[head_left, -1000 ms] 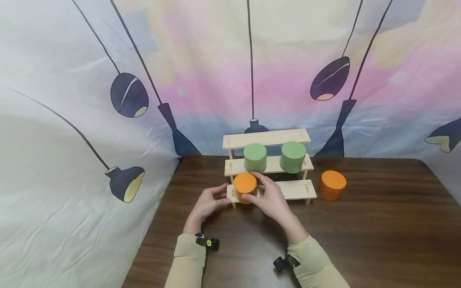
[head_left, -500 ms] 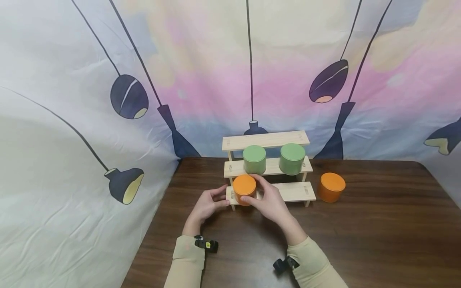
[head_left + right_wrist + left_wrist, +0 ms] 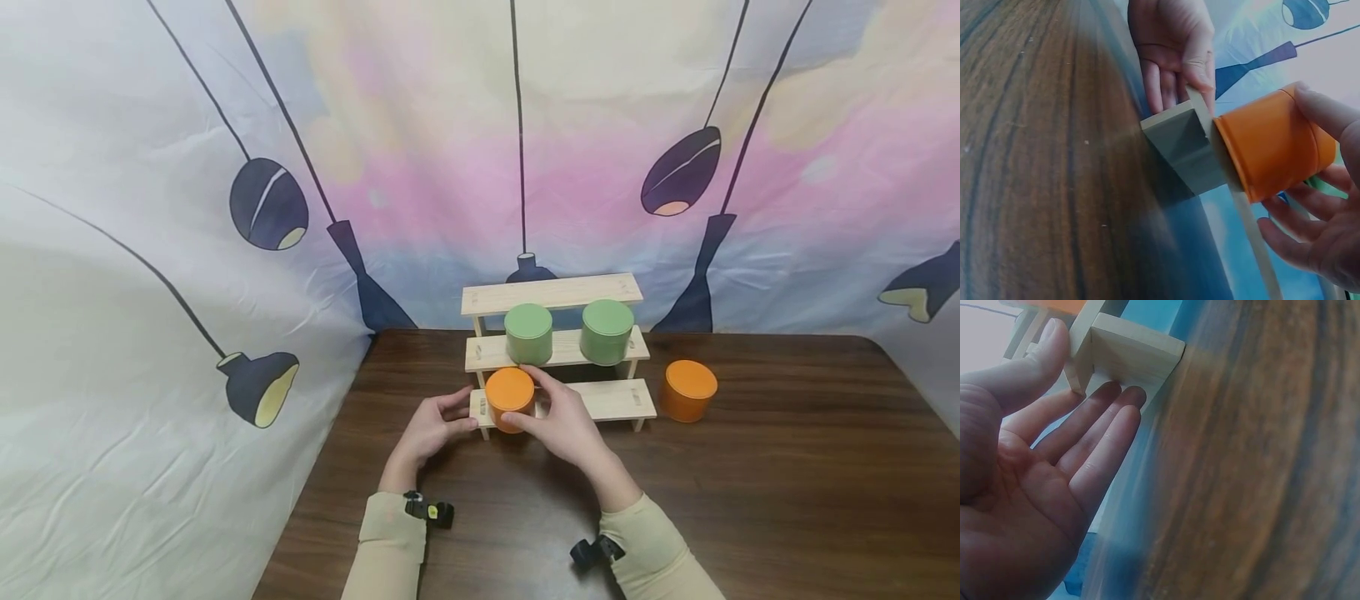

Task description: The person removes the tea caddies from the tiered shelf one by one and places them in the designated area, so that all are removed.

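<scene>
An orange lidded tin (image 3: 511, 398) stands upright near the left end of the lowest board of a three-tier wooden shelf (image 3: 611, 402). My right hand (image 3: 558, 421) holds it from the right, thumb in front and fingers behind. At that board's left end is my left hand (image 3: 431, 429); its extended index fingertip touches the board's corner in the left wrist view, with the thumb close to the edge. On the middle board sit two green lidded tins, one left (image 3: 528, 335) and one right (image 3: 607, 333). The right wrist view shows the held orange tin (image 3: 1272, 144) with its base against the board.
A second orange tin (image 3: 688, 392) stands on the dark wooden table (image 3: 787, 492), right of the shelf. The top board (image 3: 551, 293) is at the back. A patterned cloth (image 3: 442, 167) hangs behind and to the left of the table.
The held orange tin has shifted very slightly toward the board's front edge, with my right hand still round it. My left hand stays in place. The head view has tilted a little.
</scene>
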The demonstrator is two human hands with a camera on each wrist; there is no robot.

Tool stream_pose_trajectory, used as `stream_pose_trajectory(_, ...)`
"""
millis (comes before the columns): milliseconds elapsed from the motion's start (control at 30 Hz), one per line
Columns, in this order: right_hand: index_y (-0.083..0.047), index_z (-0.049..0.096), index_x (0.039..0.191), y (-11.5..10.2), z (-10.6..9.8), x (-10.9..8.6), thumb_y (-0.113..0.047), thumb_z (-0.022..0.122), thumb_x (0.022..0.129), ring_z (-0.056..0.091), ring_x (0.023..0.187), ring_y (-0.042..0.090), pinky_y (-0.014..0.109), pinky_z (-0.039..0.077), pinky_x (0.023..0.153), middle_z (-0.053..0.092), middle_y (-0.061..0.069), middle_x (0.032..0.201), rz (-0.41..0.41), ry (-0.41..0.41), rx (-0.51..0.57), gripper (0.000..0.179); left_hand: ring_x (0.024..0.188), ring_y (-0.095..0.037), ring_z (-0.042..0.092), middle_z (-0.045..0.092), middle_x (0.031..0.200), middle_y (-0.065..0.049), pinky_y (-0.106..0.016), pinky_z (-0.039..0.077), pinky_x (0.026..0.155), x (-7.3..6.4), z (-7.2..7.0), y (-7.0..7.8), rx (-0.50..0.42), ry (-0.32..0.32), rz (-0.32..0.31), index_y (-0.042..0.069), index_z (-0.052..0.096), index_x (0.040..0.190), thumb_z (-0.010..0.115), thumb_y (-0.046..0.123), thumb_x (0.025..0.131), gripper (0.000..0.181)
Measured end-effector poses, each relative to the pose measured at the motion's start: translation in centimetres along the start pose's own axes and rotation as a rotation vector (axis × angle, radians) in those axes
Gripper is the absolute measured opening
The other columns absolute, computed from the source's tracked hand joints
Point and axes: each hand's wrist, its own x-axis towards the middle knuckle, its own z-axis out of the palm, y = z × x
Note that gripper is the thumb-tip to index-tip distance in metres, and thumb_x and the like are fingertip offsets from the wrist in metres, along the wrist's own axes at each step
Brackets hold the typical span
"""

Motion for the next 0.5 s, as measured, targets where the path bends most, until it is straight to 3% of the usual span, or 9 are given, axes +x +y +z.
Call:
stream_pose_trajectory(233,-0.018,0.057,0.154,-0.2,-1.0,-0.4,-0.04,0.095,0.083,0.064,0.13,0.033,0.057,0.05,0.109,0.063,0.003,0.149,0.058,-0.073,0.041,0.084,0.121,-0.03,0.072,0.068,0.142,-0.017,-0.042,0.058,0.102,-0.1,0.0,0.1,0.004,0.008,-0.003,0.005,0.062,0.151,0.085,0.008,0.091,0.064)
stream_pose_trajectory(500,-0.011,0.053,0.155,-0.1,-2.1,-0.3,-0.029,0.096,0.084,0.063,0.133,0.037,0.052,0.054,0.107,0.062,0.009,0.149,0.081,-0.13,0.123,0.085,0.12,-0.03,0.072,0.07,0.137,-0.02,-0.043,0.057,0.102,0.0,0.1,0.1,-0.002,0.009,0.001,0.001,0.061,0.15,0.084,0.005,0.092,0.063)
